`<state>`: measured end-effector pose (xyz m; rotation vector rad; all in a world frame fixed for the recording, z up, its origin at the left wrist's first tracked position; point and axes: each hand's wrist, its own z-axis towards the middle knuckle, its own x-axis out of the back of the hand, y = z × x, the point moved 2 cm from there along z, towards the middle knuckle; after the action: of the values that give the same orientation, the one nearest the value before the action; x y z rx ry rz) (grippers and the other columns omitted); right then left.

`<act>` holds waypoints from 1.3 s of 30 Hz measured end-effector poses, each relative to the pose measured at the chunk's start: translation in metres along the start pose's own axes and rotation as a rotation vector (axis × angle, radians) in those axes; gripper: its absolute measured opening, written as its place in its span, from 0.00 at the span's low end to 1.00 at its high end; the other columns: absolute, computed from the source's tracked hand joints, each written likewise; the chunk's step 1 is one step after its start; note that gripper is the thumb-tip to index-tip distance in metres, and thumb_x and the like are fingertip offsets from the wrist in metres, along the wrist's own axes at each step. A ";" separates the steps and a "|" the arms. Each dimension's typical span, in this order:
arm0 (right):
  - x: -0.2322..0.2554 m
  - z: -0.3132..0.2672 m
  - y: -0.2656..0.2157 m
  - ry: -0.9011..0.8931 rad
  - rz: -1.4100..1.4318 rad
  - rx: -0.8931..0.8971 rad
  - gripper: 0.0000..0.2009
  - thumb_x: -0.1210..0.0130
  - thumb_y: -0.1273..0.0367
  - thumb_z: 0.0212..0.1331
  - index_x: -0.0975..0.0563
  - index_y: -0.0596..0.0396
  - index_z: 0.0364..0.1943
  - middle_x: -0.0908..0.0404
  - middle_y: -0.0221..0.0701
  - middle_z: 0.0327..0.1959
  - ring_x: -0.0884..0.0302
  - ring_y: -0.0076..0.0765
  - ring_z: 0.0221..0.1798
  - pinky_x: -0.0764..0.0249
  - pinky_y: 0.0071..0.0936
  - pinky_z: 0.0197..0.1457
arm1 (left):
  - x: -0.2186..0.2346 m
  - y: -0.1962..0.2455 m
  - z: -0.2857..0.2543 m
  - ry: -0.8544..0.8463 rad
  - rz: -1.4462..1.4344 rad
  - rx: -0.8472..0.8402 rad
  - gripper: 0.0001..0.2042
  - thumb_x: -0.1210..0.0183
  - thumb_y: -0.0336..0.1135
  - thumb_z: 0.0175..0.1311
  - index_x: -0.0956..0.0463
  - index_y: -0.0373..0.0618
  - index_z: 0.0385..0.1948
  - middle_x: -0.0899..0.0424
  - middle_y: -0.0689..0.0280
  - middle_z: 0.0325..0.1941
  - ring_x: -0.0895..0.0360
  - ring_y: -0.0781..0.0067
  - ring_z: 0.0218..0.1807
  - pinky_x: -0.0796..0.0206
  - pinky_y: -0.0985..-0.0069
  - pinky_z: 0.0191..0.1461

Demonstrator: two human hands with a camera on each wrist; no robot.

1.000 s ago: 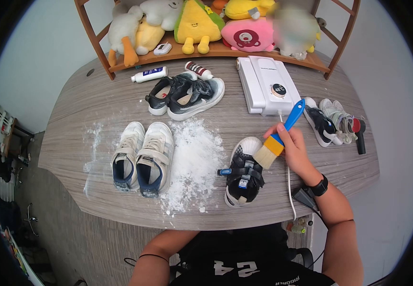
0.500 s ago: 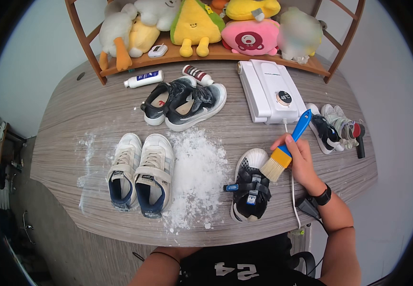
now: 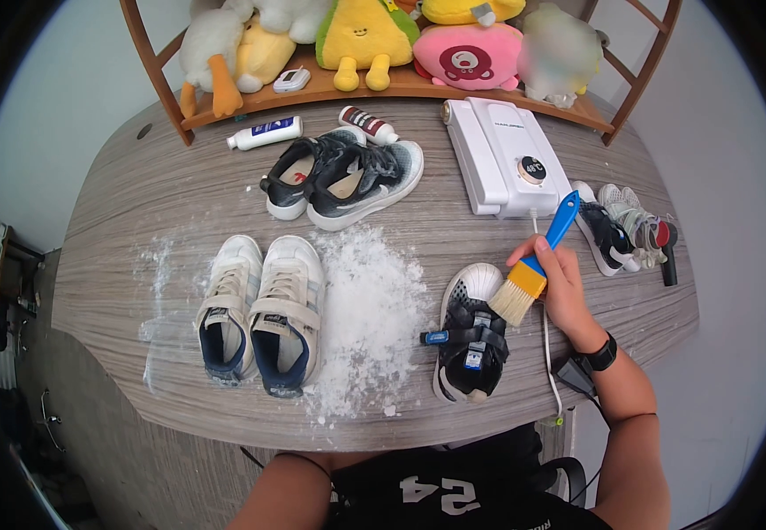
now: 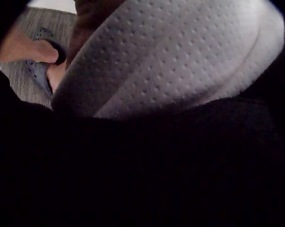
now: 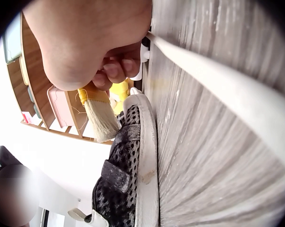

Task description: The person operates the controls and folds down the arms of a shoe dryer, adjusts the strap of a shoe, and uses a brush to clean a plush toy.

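My right hand grips a brush with a blue handle and pale bristles. The bristles lie over or against the right side of a black shoe with a white toe; contact is unclear. In the right wrist view, the hand is above the brush bristles, beside the shoe's mesh upper. My left forearm runs below the table edge in the head view, its hand hidden. The left wrist view shows dark cloth and a pale dotted surface, with no hand clearly visible.
Two white shoes stand left of spilled white powder. Behind are two dark shoes, bottles and a white device with a cord. More small shoes stand right; plush toys sit on a shelf.
The head view has shifted, moving the whole scene within the frame. My right hand keeps its grip on the brush, which stays close to the same part of the black shoe.
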<state>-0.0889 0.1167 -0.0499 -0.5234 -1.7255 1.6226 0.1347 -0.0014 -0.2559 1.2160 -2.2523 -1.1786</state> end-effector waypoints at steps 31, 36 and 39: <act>0.000 0.000 0.001 0.000 0.026 0.022 0.26 0.58 0.51 0.85 0.16 0.59 0.42 0.17 0.25 0.29 0.22 0.15 0.28 0.31 0.15 0.29 | -0.014 -0.014 0.010 -0.112 -0.413 0.036 0.17 0.48 0.39 0.76 0.22 0.36 0.56 0.15 0.41 0.55 0.16 0.44 0.60 0.25 0.51 0.63; 0.000 0.001 0.001 -0.003 0.032 0.015 0.26 0.58 0.52 0.85 0.16 0.59 0.43 0.17 0.26 0.30 0.21 0.15 0.29 0.29 0.16 0.30 | -0.017 -0.016 0.012 -0.130 -0.486 0.041 0.17 0.48 0.39 0.77 0.22 0.36 0.56 0.15 0.41 0.55 0.17 0.45 0.61 0.26 0.51 0.63; 0.000 -0.002 -0.005 -0.002 0.035 0.001 0.26 0.58 0.52 0.85 0.16 0.59 0.42 0.17 0.26 0.31 0.21 0.16 0.30 0.29 0.16 0.31 | -0.021 -0.017 0.014 -0.149 -0.525 0.052 0.17 0.48 0.39 0.77 0.23 0.36 0.56 0.15 0.41 0.56 0.17 0.45 0.61 0.26 0.52 0.63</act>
<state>-0.0868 0.1177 -0.0454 -0.5548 -1.7254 1.6488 0.1477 0.0176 -0.2764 1.8736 -2.1381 -1.4335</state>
